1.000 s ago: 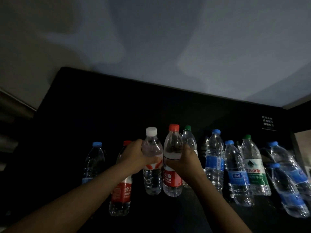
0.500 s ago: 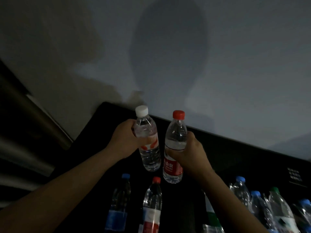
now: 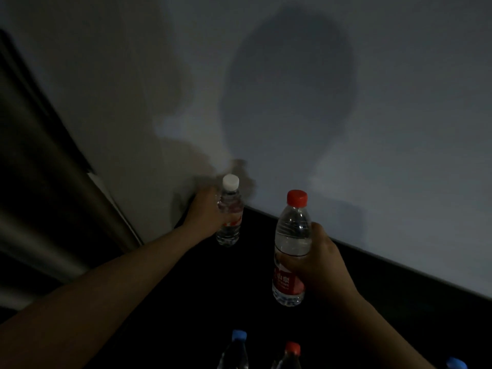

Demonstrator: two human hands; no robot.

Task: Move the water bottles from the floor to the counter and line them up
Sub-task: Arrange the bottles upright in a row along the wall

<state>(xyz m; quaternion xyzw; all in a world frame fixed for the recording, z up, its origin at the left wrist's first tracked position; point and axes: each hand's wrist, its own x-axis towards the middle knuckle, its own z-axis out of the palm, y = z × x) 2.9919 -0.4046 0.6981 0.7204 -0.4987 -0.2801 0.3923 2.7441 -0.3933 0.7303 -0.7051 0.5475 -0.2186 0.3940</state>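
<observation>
My left hand (image 3: 206,214) grips a clear water bottle with a white cap (image 3: 229,213), held upright far out near the back left corner of the black surface (image 3: 186,302). My right hand (image 3: 316,265) grips a clear bottle with a red cap and red label (image 3: 291,249), upright and closer to me. Whether either bottle touches the surface I cannot tell. At the bottom edge the tops of a blue-capped bottle (image 3: 238,342) and a red-capped bottle (image 3: 291,351) show.
A pale wall (image 3: 346,102) rises behind the black surface, with my shadow on it. A dark vertical frame or door edge (image 3: 45,169) stands at the left. Another blue cap (image 3: 456,363) peeks in at the bottom right.
Both hands have lifted their bottles up from the group and carried them forward and left; my left hand now reaches farther toward the back corner. The view has tilted up off the other bottles.
</observation>
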